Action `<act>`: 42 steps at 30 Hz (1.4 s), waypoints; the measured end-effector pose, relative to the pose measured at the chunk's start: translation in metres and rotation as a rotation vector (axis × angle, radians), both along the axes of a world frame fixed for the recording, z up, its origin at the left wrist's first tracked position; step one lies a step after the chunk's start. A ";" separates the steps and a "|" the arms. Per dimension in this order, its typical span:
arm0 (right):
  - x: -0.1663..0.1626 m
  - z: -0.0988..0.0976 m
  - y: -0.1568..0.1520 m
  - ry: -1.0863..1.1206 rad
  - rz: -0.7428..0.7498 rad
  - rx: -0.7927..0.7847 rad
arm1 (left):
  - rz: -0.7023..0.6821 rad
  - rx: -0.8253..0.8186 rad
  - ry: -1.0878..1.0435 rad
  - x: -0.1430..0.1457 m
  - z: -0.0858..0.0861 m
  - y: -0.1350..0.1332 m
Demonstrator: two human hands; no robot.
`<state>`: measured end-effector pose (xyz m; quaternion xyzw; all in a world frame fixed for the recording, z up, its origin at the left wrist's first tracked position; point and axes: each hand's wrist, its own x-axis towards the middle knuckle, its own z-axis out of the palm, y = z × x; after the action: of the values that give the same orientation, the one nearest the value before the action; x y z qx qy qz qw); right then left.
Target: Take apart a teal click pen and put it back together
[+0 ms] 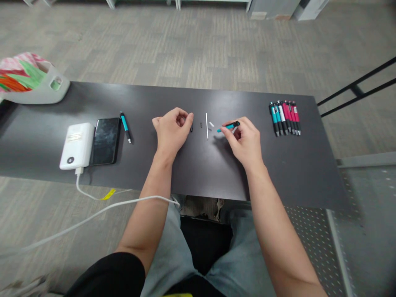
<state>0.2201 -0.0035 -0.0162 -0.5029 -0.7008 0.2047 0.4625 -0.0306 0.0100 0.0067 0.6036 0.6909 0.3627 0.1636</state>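
My right hand (247, 142) pinches a blue pen barrel (229, 127) with a black end, held just above the table. My left hand (172, 131) is closed, thumb against the curled fingers, and a small black pen part (192, 126) shows at its fingertips; most of that part is hidden. Between the hands, a thin white pen refill (207, 126) lies lengthwise away from me. Close to it are a tiny dark spring-like piece (201, 125) on its left and a short whitish piece (211, 124) on its right.
Several blue, white and pink pens (284, 118) lie in a row at the right. One blue-black pen (125, 127) lies left, beside a black phone (105, 141) and a white power bank (77, 146). A white cable (102, 212) crosses near my left forearm. A white container (51, 84) stands far left.
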 end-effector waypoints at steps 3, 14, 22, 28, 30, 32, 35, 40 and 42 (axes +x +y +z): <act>0.001 0.000 -0.001 -0.012 -0.050 0.015 | -0.009 -0.010 -0.005 0.000 0.001 -0.001; 0.003 -0.001 0.003 0.027 -0.091 -0.118 | -0.116 -0.005 0.128 0.003 -0.002 -0.002; 0.001 0.002 0.003 -0.092 -0.141 -0.231 | -0.146 -0.119 0.219 0.031 -0.003 0.029; 0.001 0.004 0.005 -0.162 -0.180 -0.236 | -0.268 -0.167 0.473 0.043 0.006 0.062; 0.001 0.004 0.006 -0.162 -0.177 -0.249 | -0.302 -0.154 0.521 0.048 0.008 0.066; 0.001 0.004 0.006 -0.164 -0.176 -0.273 | -0.327 -0.141 0.538 0.050 0.009 0.067; -0.001 0.004 0.007 -0.174 -0.170 -0.299 | -0.307 -0.122 0.509 0.048 0.014 0.070; -0.002 0.004 0.007 -0.183 -0.159 -0.306 | -0.258 -0.225 0.455 0.032 0.020 0.087; -0.002 0.004 0.007 -0.189 -0.147 -0.295 | -0.289 -0.266 0.489 0.028 0.019 0.096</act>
<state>0.2181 0.0033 -0.0126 -0.6323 -0.6647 0.2228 0.3296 -0.0027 0.1060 0.0256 0.7382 0.6582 0.0862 0.1202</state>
